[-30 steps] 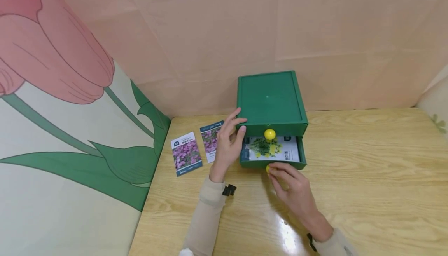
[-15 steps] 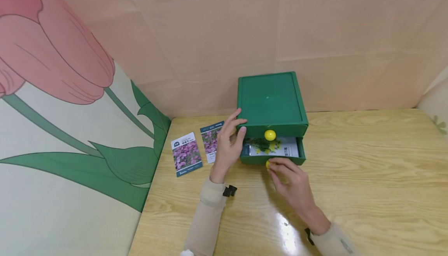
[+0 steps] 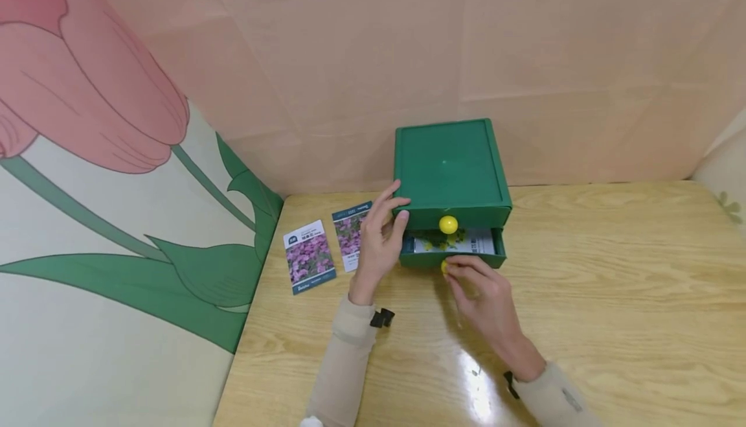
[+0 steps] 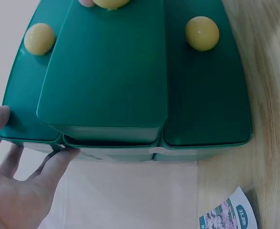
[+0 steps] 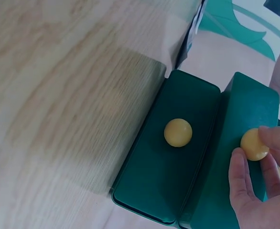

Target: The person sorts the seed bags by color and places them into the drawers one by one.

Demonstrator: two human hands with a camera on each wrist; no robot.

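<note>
A small green drawer cabinet with round yellow knobs stands against the wall. Its middle drawer is partly pulled out, and a packet with a yellow-flower picture lies inside. My right hand pinches that drawer's yellow knob between thumb and fingers. At the cabinet's front left corner, my left hand rests with fairly straight fingers touching its edge and side. The left wrist view shows the middle drawer front jutting out between the top and bottom ones.
Two packets with pink-purple flowers lie left of the cabinet: one packet farther out, the other packet partly behind my left hand. All stand on a wooden table. Cloth-covered wall rises behind; a tulip mural is at left.
My right hand has moved toward the cabinet, pushing the middle drawer partway in, so less of the packet inside shows. The left hand has stayed at the corner.
</note>
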